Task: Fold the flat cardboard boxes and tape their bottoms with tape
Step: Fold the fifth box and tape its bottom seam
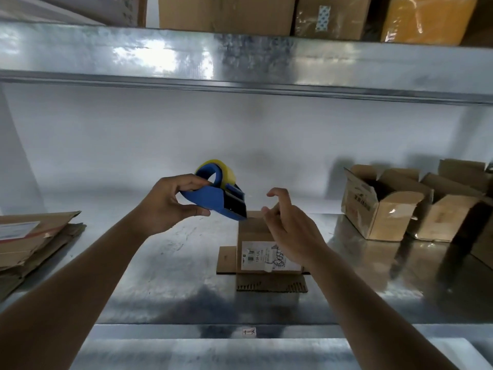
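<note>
Both my hands hover over the box (pixel 262 236): my left hand (pixel 170 202) grips the tape dispenser (pixel 216 198), my right hand (pixel 289 225) hangs loosely curled, holding nothing.

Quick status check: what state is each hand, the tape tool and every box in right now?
Left hand: grips tape dispenser.
Tape dispenser: lifted, over box.
Right hand: open, holds nothing.
Center box: folded, on metal shelf.
Right boxes: standing, flaps open.
Flat cardboard stack: unfolded.
</note>
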`<act>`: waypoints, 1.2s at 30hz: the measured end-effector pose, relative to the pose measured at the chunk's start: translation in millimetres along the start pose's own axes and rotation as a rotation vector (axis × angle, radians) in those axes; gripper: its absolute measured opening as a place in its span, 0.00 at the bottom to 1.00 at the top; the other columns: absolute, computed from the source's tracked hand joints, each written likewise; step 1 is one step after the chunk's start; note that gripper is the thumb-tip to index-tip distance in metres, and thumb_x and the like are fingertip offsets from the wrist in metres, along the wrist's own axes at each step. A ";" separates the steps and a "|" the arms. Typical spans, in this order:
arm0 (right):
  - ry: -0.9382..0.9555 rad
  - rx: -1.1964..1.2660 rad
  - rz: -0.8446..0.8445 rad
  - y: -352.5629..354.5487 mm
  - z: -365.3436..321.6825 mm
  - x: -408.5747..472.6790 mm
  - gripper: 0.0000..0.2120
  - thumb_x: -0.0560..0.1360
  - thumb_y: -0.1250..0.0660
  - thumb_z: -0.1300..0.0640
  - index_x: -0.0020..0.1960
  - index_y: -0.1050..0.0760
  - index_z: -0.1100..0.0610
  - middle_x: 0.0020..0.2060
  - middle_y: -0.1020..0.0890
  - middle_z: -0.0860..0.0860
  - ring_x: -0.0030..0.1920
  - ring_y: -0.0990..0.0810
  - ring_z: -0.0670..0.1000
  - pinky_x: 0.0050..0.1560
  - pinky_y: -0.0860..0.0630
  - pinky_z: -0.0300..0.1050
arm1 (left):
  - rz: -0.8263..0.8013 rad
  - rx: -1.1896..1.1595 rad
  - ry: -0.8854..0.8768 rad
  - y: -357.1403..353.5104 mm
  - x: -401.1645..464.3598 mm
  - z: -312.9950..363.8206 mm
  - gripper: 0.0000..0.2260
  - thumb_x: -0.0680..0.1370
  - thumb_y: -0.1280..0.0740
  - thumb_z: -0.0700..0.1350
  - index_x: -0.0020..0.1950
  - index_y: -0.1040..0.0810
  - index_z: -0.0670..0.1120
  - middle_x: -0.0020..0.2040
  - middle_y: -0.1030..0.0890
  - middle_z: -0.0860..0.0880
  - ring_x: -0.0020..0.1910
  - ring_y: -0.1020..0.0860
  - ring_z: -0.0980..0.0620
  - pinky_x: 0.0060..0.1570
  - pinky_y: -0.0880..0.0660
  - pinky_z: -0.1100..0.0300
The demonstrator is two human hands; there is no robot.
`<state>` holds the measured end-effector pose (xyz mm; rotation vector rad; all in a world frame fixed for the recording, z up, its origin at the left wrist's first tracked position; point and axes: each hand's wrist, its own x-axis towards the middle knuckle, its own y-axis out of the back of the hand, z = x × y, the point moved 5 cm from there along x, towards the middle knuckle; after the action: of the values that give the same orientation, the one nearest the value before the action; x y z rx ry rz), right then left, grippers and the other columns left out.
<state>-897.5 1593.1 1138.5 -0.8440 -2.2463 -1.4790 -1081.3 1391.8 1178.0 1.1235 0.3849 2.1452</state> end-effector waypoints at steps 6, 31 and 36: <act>-0.006 0.116 -0.060 2.5 -0.2 -1.1 0.23 0.84 0.43 0.39 0.75 0.44 0.42 0.41 0.21 0.39 0.39 0.20 0.42 0.40 0.28 0.39 | -0.043 0.111 -0.042 -8.9 15.7 8.9 0.26 0.64 0.17 0.44 0.58 0.19 0.61 0.57 0.17 0.58 0.58 0.20 0.58 0.57 0.24 0.67; -0.354 0.295 -0.180 8.6 7.5 28.3 0.13 0.83 0.40 0.57 0.46 0.18 0.55 0.46 0.16 0.48 0.52 0.20 0.48 0.48 0.28 0.43 | -0.272 -0.042 0.054 -10.2 36.7 33.0 0.20 0.78 0.30 0.51 0.70 0.21 0.59 0.61 0.17 0.61 0.60 0.18 0.56 0.53 0.17 0.58; -0.422 0.325 -0.214 11.9 10.6 29.7 0.15 0.82 0.40 0.59 0.44 0.17 0.58 0.48 0.17 0.54 0.52 0.21 0.52 0.45 0.30 0.42 | -0.193 -0.070 0.120 -13.7 39.1 26.4 0.12 0.82 0.31 0.51 0.65 0.16 0.57 0.57 0.14 0.58 0.54 0.15 0.55 0.50 0.16 0.56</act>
<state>-912.5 1615.0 1159.3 -0.8979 -2.8645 -1.0353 -1069.6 1427.3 1209.9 0.8835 0.4501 2.0443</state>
